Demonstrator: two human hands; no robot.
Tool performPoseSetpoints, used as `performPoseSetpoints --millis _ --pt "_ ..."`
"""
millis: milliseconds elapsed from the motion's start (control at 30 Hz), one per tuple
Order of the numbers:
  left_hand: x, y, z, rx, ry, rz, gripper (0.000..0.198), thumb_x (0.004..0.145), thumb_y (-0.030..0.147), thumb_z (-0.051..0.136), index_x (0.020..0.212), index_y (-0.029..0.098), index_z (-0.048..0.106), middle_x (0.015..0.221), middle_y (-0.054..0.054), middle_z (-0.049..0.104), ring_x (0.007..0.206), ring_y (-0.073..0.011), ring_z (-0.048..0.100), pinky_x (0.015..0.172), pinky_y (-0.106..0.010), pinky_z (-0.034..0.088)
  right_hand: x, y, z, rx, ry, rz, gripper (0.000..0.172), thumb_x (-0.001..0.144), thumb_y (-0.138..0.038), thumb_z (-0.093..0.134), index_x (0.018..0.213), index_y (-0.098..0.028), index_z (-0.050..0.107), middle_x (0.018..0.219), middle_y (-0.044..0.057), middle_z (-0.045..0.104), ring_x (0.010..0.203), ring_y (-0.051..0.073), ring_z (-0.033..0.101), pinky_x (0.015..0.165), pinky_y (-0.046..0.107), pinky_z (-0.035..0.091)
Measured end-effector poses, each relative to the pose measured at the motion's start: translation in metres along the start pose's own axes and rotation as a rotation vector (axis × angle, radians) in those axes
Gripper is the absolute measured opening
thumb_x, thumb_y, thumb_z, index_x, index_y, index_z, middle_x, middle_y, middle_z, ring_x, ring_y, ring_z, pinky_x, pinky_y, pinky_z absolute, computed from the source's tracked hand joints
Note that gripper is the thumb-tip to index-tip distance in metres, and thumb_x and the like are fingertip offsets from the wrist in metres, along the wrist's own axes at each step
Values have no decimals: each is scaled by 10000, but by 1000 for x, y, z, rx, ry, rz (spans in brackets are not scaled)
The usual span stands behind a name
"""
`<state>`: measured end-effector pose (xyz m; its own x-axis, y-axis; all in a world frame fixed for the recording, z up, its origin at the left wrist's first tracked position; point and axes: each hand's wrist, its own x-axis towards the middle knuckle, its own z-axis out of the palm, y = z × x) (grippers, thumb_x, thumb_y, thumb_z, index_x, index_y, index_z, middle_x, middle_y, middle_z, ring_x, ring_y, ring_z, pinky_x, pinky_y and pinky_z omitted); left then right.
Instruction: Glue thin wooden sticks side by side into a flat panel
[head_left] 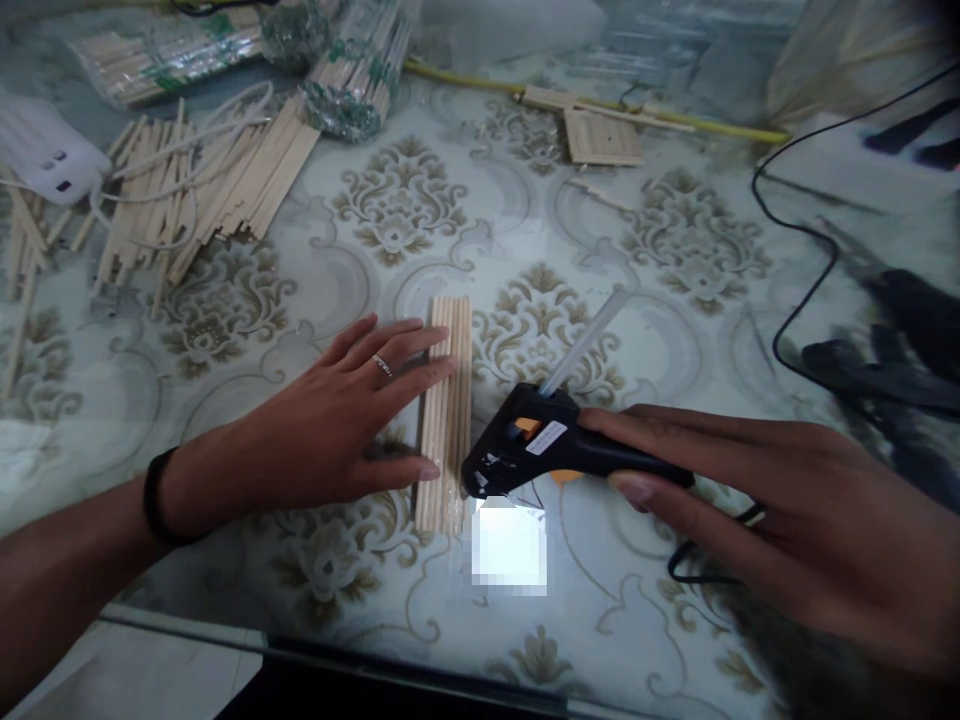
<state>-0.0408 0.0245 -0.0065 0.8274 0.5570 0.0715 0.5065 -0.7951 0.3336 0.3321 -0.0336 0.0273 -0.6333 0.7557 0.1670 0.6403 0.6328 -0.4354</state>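
Observation:
A narrow row of wooden sticks [460,420] lies side by side on the patterned tabletop, pointing away from me. My left hand [337,420] rests on its left side, fingers spread and stretched, with the thumb and fingertips touching the sticks. In my right hand [765,510] is a black hot glue gun [559,430], held by its handle. Its nozzle end is down close to the right edge of the row; whether it touches cannot be told. A translucent glue stick [585,340] pokes out of the gun's back.
Loose wooden sticks [247,185] and a white power strip [52,150] with a cable lie at the back left, near plastic-wrapped stick bundles [352,75]. A small wooden square [604,138] sits by a yellow rod [465,80]. Pliers [892,290] and a black cable [787,228] are at right.

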Motion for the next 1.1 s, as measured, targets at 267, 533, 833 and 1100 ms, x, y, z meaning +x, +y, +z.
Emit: performPoseSetpoints --millis 267,533,833,1100 --pt "0 0 -1 -18 -2 -16 806 1173 673 659 1792 192 469 1863 -224 499 1792 -434 415 1508 -682 274 -1 1 0 10 12 -7 488 1291 -416 450 1766 -455 555 1435 -22 922 1106 186 942 898 222 774" --pt "0 1 -1 -35 14 -18 808 1159 665 687 1778 181 499 1850 -222 515 1781 -443 431 1506 -684 279 -1 1 1 36 7 13 512 1285 -416 462 1789 -481 529 1440 -24 920 1102 209 945 868 249 790" --pt "1 1 0 2 2 -11 793 1184 690 619 1787 197 466 1867 -210 490 1803 -409 401 1519 -649 253 1 0 1 29 -8 4 574 1286 -419 458 1849 -529 422 1390 -47 933 1051 197 951 835 244 791" --pt "2 1 0 7 5 2 803 1184 690 617 1764 149 491 1846 -247 507 1788 -433 420 1500 -688 282 -2 0 2 51 -2 19 604 1275 -426 478 1861 -550 398 1417 -56 925 1041 228 953 816 292 810"
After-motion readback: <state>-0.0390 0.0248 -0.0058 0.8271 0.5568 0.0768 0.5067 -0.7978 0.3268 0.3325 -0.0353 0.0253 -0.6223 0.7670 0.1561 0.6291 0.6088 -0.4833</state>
